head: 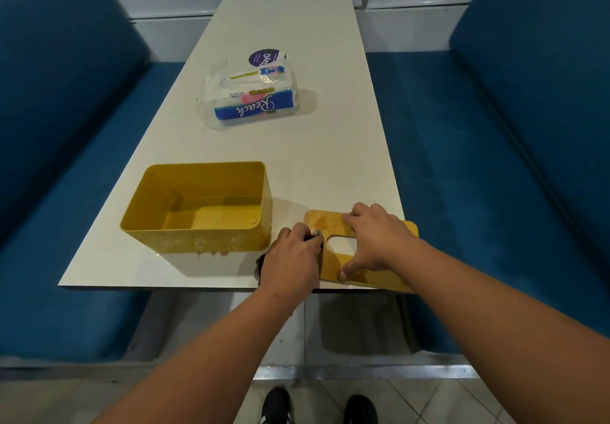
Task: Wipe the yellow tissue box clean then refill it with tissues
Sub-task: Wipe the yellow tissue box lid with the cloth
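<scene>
The yellow tissue box (201, 207) stands open and empty on the white table (290, 146), with pale specks along its front wall. Its flat yellow lid (333, 258), with an oval slot, lies to the right at the table's near edge, an orange smear on its far corner. My left hand (292, 258) grips a dark cloth (259, 265) at the lid's left edge. My right hand (373, 235) presses down on the lid with spread fingers, the thumb near the front edge. A plastic pack of paper towels (252, 96) lies further back on the table.
Blue padded bench seats (478, 176) run along both sides of the table. A white wall stands behind it. My black shoes (277, 405) show on the tiled floor below.
</scene>
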`<state>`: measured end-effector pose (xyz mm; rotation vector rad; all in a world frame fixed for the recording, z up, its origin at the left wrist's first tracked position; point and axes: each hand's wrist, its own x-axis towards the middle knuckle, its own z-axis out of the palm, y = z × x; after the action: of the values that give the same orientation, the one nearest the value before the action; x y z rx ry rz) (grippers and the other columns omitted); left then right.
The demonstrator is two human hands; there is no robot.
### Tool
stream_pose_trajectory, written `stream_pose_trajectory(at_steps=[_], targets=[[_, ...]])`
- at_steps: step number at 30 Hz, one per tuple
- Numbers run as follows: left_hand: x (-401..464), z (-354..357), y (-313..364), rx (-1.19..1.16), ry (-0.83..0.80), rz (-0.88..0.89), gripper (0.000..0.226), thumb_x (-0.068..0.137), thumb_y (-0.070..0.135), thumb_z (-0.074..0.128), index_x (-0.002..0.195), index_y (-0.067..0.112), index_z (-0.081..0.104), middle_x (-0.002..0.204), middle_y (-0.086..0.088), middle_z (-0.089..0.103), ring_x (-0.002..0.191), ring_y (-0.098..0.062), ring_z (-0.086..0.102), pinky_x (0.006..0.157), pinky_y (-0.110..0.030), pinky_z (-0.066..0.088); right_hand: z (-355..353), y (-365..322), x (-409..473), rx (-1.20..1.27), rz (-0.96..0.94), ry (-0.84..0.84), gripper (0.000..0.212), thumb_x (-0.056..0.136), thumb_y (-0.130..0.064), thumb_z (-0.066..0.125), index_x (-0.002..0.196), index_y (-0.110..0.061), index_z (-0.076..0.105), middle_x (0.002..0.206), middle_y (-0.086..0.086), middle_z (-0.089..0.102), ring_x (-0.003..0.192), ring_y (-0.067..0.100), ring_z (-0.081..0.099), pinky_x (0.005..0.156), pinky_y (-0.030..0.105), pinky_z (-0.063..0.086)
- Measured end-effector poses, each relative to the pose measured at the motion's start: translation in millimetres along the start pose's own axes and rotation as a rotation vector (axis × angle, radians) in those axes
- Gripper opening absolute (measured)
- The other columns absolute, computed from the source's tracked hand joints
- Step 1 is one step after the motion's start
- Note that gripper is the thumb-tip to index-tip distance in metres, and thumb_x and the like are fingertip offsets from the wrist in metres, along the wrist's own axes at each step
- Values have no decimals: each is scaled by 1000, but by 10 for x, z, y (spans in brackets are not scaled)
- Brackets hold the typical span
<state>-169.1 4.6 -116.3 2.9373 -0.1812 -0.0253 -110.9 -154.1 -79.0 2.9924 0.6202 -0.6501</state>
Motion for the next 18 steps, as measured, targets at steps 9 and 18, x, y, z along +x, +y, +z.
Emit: stream_pose_trajectory(at_steps=[9, 18], targets=[[475, -14, 93, 26, 18, -94, 35, 98, 23, 44, 131, 18, 54, 126, -6, 50, 112, -25, 45, 96, -34, 43, 10, -4, 16, 7, 15, -15, 112, 54, -74, 75, 144, -22, 34, 136, -1, 39, 120, 23, 38, 96, 42, 46], [203, 101, 53, -103, 72, -200, 28, 97, 19, 41, 118, 16, 60, 123, -4, 45, 108, -22, 42, 85, -33, 47, 42, 17, 22, -65, 4, 24, 112, 55, -80, 69, 145, -24, 33, 137, -1, 40, 122, 24, 41, 102, 44, 36]])
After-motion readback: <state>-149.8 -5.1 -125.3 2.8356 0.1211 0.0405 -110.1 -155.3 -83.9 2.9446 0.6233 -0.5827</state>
